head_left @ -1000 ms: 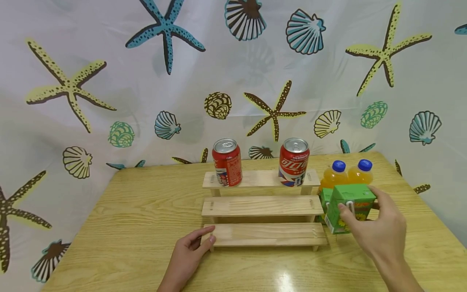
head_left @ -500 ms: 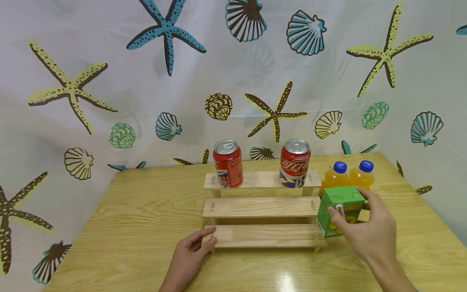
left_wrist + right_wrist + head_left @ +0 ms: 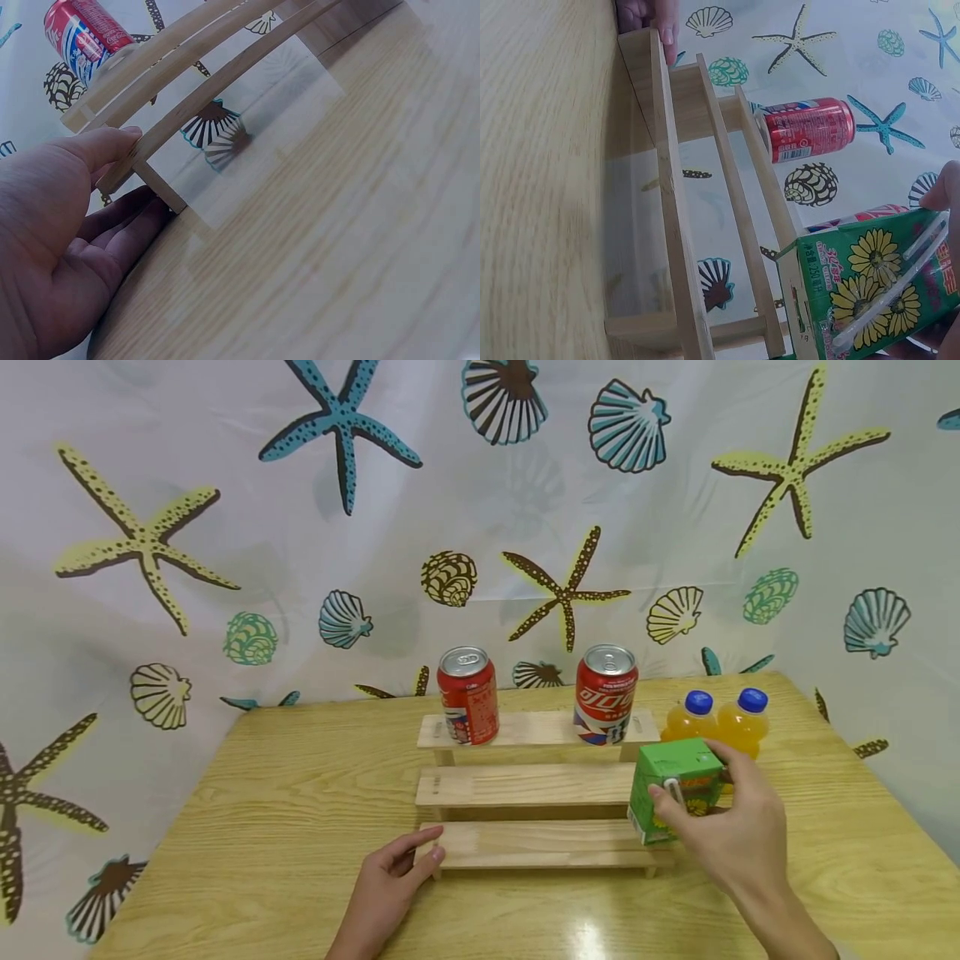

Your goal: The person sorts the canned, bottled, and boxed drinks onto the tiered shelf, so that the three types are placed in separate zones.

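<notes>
A green drink carton (image 3: 678, 785) with yellow flowers and a straw on its side is gripped by my right hand (image 3: 738, 822), thumb on the near side. It is held at the right end of the three-step wooden rack (image 3: 536, 785), overlapping the lower two steps in the head view; the right wrist view shows the carton (image 3: 870, 285) close to the slats. My left hand (image 3: 390, 881) holds the left end of the lowest step; in the left wrist view its thumb (image 3: 112, 142) lies on the slat, fingers lower down by the leg.
Two red cola cans, one left (image 3: 468, 697) and one right (image 3: 606, 697), stand upright on the top step. Behind the carton are two orange drink bottles (image 3: 742, 722) with blue caps, partly hidden. A patterned cloth (image 3: 300, 543) hangs behind the wooden table (image 3: 285, 793).
My right hand has carried the carton leftward, from beside the rack to in front of its right end. My left hand and the cans have stayed put.
</notes>
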`<state>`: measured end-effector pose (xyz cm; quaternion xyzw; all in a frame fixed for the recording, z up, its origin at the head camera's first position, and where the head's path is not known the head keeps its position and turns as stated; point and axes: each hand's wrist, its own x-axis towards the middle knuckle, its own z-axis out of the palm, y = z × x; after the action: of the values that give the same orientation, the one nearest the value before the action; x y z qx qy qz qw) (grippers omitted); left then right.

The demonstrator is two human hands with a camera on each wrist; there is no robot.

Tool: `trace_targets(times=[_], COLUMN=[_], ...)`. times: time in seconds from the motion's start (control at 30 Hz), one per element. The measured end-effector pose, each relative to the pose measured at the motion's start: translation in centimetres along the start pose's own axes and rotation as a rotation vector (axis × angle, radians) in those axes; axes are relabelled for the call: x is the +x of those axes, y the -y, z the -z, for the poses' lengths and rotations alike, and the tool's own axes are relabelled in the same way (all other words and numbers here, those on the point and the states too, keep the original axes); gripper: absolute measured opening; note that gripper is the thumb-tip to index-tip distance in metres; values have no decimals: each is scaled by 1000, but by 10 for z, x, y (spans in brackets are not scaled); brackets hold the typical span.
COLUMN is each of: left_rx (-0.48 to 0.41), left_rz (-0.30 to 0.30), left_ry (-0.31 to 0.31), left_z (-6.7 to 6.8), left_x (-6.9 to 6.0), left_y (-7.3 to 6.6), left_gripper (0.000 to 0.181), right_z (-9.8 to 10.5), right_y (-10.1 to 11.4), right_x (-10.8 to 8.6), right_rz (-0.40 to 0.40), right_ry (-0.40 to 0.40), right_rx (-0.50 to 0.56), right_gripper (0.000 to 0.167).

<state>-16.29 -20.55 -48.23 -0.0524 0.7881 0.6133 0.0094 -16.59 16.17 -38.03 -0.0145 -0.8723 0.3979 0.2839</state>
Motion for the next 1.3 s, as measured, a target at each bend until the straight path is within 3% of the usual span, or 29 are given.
trace_targets(times=[0.3, 0.83, 1.13, 1.3], left_rx=[32, 21, 11, 10], left_rz=[20, -2, 6, 19], left_ry=[-17, 3, 0, -2], left_z=[2, 0, 0, 0], left_x=[-2, -1, -1, -1], left_y=[0, 1, -1, 0], left_gripper=[45, 48, 47, 47], right_z=[-11, -31, -45, -57], right_y=[11, 36, 51, 58], right_x=[-1, -5, -8, -10], right_rz=[22, 24, 29, 75], right_ry=[27, 90, 86, 89], right_rx=[75, 159, 164, 164], right_gripper=[69, 71, 72, 75])
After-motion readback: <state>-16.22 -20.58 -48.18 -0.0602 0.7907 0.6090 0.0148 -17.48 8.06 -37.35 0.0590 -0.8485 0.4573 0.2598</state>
